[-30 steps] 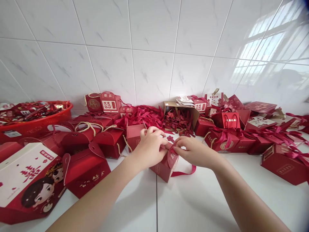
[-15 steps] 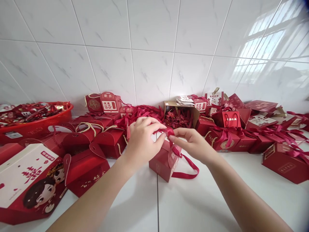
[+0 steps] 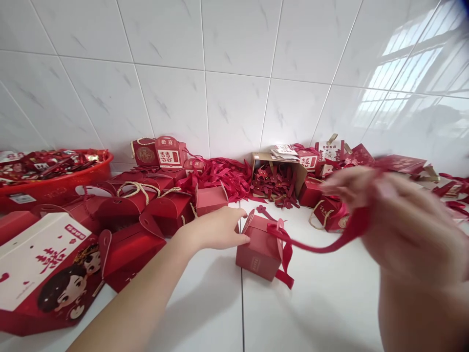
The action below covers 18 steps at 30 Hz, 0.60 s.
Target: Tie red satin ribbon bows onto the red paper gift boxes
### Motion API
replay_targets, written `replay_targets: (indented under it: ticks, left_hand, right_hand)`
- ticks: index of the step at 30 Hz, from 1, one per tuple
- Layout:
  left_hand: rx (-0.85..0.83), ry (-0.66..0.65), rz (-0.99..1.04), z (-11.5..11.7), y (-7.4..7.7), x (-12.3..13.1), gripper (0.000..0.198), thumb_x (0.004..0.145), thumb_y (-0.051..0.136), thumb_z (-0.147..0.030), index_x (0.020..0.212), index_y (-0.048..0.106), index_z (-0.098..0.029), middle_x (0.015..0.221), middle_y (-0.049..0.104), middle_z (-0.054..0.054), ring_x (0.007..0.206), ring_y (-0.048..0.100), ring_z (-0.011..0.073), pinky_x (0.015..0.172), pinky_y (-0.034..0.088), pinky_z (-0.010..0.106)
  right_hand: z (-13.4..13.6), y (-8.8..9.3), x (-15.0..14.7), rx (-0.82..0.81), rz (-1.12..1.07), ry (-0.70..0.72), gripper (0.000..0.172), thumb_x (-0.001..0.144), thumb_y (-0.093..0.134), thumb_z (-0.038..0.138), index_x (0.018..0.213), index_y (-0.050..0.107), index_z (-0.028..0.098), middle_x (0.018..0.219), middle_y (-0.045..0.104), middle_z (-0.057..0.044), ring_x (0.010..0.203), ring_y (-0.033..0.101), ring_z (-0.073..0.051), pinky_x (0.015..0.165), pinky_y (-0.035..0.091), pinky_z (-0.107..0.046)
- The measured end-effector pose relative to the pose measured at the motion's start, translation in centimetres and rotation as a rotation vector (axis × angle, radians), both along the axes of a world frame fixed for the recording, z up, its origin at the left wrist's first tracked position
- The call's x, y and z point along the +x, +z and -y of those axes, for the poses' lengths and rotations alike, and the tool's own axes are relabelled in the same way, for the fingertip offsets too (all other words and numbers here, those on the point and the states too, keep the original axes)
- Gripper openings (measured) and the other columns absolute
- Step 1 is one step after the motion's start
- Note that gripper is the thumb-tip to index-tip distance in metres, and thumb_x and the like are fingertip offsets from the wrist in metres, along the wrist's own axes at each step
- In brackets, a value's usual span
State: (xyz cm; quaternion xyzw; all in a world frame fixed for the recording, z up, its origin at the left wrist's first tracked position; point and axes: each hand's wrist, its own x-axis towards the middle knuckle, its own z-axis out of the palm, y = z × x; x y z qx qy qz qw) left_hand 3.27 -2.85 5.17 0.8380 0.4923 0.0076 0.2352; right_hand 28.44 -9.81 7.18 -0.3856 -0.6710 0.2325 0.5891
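A small red gift box (image 3: 256, 244) stands on the white surface before me. My left hand (image 3: 223, 227) is at its left side, thumb against the near edge and the fingers partly hidden behind it. A dark red ribbon (image 3: 326, 249) passes through the hole in the box's right flap and stretches right to my right hand (image 3: 406, 220), which is closed on it and smeared by motion. A short ribbon tail (image 3: 285, 278) hangs at the box's right side. Just behind the box lies a red paper flower strip (image 3: 266, 212).
Red gift boxes (image 3: 164, 210) crowd the left; more are at the right, partly behind my right hand. A red basin (image 3: 66, 188) of wrapped sweets stands far left. Loose ribbons (image 3: 225, 176) and an open carton (image 3: 302, 181) of paper flowers lie against the tiled wall (image 3: 234, 107).
My right hand has swung right and nearer, drawing the ribbon out from the box. The left hand has left the ribbon and dropped to the box's left side.
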Motion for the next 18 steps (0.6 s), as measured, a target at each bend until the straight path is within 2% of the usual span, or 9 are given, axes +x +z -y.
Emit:
replay_targets:
  ticks: [2, 3, 6, 10, 14, 18]
  left_hand:
    - [-0.055, -0.004, 0.029, 0.2, 0.1, 0.1, 0.048, 0.073, 0.057, -0.044, 0.117, 0.055, -0.023, 0.094, 0.07, 0.004, 0.077, 0.065, 0.0208, 0.051, 0.039, 0.024]
    - [-0.077, -0.003, 0.046, 0.2, 0.1, 0.1, 0.054, 0.073, 0.058, -0.044, 0.121, 0.053, -0.023, 0.094, 0.07, 0.004, 0.078, 0.066, 0.021, 0.052, 0.04, 0.024]
    - [-0.1, 0.004, 0.082, 0.1, 0.0, 0.1, 0.069, 0.071, 0.061, -0.047, 0.133, 0.044, -0.021, 0.095, 0.07, 0.006, 0.078, 0.066, 0.0219, 0.053, 0.041, 0.024]
    - [-0.101, -0.005, 0.104, -0.1, -0.1, 0.0, 0.065, 0.07, 0.062, -0.045, 0.129, 0.047, -0.021, 0.087, 0.07, 0.004, 0.07, 0.064, 0.0211, 0.051, 0.04, 0.025]
    - [-0.106, -0.022, 0.113, 0.0, 0.0, 0.2, 0.056, 0.069, 0.063, -0.041, 0.12, 0.053, -0.02, 0.08, 0.069, 0.002, 0.066, 0.062, 0.02, 0.05, 0.04, 0.025]
    - [-0.098, -0.05, 0.091, 0.0, 0.2, 0.2, 0.055, 0.071, 0.06, -0.041, 0.121, 0.05, -0.021, 0.078, 0.068, 0.002, 0.065, 0.062, 0.0197, 0.051, 0.04, 0.025]
  right_hand:
    - [-1.3, -0.5, -1.8, -0.225, 0.185, 0.173, 0.027, 0.087, 0.052, 0.041, 0.069, 0.06, 0.022, 0.118, 0.057, -0.003, 0.11, 0.053, -0.024, 0.092, 0.043, -0.036]
    - [-2.1, -0.9, -2.5, -0.349, 0.278, 0.22, 0.023, 0.085, 0.054, 0.04, 0.073, 0.061, 0.022, 0.123, 0.054, -0.004, 0.114, 0.051, -0.025, 0.093, 0.042, -0.036]
    - [-4.2, -2.6, -3.8, -0.577, 0.456, 0.242, 0.023, 0.084, 0.052, 0.039, 0.078, 0.064, 0.021, 0.13, 0.051, -0.004, 0.117, 0.049, -0.026, 0.092, 0.042, -0.035]
    - [-5.5, -4.2, -4.4, -0.622, 0.519, 0.232, 0.026, 0.083, 0.049, 0.037, 0.07, 0.062, 0.018, 0.12, 0.055, -0.006, 0.102, 0.056, -0.025, 0.076, 0.047, -0.032]
    - [-5.7, -4.5, -4.4, -0.617, 0.495, 0.197, 0.022, 0.08, 0.052, 0.035, 0.07, 0.063, 0.018, 0.105, 0.06, -0.007, 0.09, 0.057, -0.023, 0.069, 0.046, -0.031]
    - [-6.0, -4.7, -4.2, -0.629, 0.476, 0.195, 0.023, 0.078, 0.053, 0.035, 0.066, 0.062, 0.018, 0.089, 0.062, -0.006, 0.078, 0.058, -0.021, 0.062, 0.045, -0.03]
